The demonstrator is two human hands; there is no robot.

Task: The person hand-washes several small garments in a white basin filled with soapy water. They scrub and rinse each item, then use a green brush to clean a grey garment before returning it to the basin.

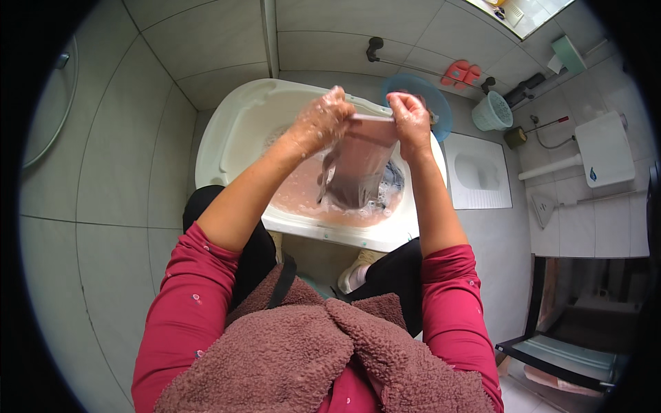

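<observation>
A wet, thin pinkish-grey cloth (361, 160) hangs stretched between my two hands, its lower end down at the water. My left hand (323, 124) grips its upper left corner, with suds on the skin. At the upper right corner my right hand (411, 124) pinches the same cloth. Under them stands a white plastic tub (211, 139) holding cloudy pinkish water (304, 193) with foam. A dark blue cloth (393, 175) lies in the water at the tub's right side, partly hidden by my right hand and the held cloth.
Behind the tub's right end is a blue basin (442, 106) with items in it. A squat toilet (480, 170) lies to the right, near a light green basket (491, 112) and a toilet brush (515, 138). Pink slippers (461, 74) hang at a wall rail (428, 70). Tiled wall rises at left.
</observation>
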